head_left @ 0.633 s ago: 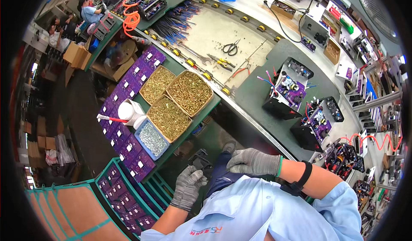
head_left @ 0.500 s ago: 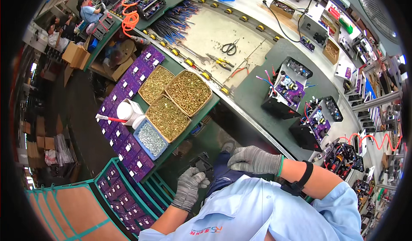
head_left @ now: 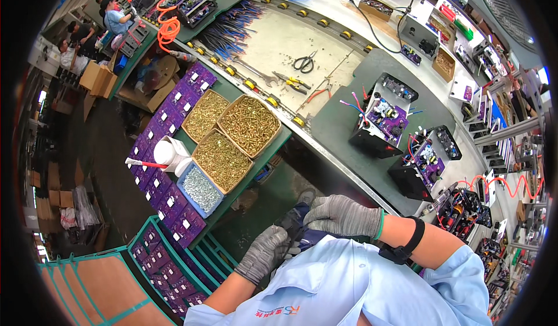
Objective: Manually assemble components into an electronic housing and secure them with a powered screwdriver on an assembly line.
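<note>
- Black part (head_left: 294, 221): held low before the blue shirt (head_left: 325, 276), between the hands, probably for steadiness.
- Left hand (head_left: 264, 253): gloved; fingers curled, the part apparently pinched at their tips.
- Right hand (head_left: 344, 215): gloved; fingers bent and bunched close beside the part; whether anything is gripped cannot be told.
- Gold screws (head_left: 250, 125), silver screws (head_left: 200, 189): kept apart by colour on the green surface (head_left: 229, 88), presumably against mixing.
- Purple circuit boards (head_left: 157, 178): laid out in rows, seemingly for easy picking.

Gloves (head_left: 344, 215) are streaked grey, circuit boards (head_left: 158, 186) purple.
</note>
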Demonstrator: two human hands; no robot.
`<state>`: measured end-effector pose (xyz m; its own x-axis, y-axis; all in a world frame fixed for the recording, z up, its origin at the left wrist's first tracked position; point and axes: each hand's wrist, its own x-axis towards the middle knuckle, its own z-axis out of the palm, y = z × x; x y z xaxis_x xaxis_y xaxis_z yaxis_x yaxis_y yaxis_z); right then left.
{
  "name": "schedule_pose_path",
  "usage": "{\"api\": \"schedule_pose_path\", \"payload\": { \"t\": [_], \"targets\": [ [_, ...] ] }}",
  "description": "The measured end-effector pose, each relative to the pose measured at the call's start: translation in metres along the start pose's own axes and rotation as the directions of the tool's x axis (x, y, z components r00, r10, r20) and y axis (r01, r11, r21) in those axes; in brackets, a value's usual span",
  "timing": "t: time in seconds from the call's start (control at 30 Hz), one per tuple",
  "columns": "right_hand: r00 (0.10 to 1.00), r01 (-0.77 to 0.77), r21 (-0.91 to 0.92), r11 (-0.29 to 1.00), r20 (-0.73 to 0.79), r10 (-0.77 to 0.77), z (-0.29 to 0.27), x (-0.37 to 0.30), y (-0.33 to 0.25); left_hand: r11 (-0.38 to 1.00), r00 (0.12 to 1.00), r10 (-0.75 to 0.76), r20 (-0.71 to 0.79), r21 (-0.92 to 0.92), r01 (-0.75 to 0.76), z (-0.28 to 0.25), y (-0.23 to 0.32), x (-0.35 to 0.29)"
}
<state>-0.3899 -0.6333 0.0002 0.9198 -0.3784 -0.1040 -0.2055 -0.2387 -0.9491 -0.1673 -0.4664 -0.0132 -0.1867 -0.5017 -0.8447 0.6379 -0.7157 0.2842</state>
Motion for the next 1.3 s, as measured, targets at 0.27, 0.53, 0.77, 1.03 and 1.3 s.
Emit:
{"api": "schedule_pose_path", "payload": {
  "t": [0.27, 0.53, 0.77, 1.03, 1.3],
  "targets": [
    [0.998, -0.039, -0.216, 0.976, 0.037, 0.048, -0.007, -0.001, -0.003, 0.856, 0.968, 0.25, -0.014, 0.472, -0.214, 0.018, 0.018, -0.003],
    [0.995, -0.094, -0.242, 0.966, 0.015, 0.1, -0.004, 0.009, -0.001, 0.683, 0.951, 0.311, 0.008, 0.693, -0.229, -0.004, 0.019, 0.01],
    [0.983, -0.168, -0.174, 0.97, 0.049, 0.179, -0.004, 0.019, 0.004, 0.731, 0.944, 0.325, -0.05, 0.646, -0.218, -0.016, 0.025, -0.004],
    [0.964, -0.227, -0.33, 0.916, 0.054, 0.259, -0.006, 0.058, -0.012, 0.583, 0.912, 0.392, 0.123, 0.733, -0.35, -0.022, 0.024, -0.014],
    [0.978, -0.195, -0.343, 0.919, 0.007, 0.21, 0.003, 0.063, -0.017, 0.095, 0.798, 0.592, 0.116, 0.973, -0.212, -0.011, 0.01, -0.027]
  ]
}}
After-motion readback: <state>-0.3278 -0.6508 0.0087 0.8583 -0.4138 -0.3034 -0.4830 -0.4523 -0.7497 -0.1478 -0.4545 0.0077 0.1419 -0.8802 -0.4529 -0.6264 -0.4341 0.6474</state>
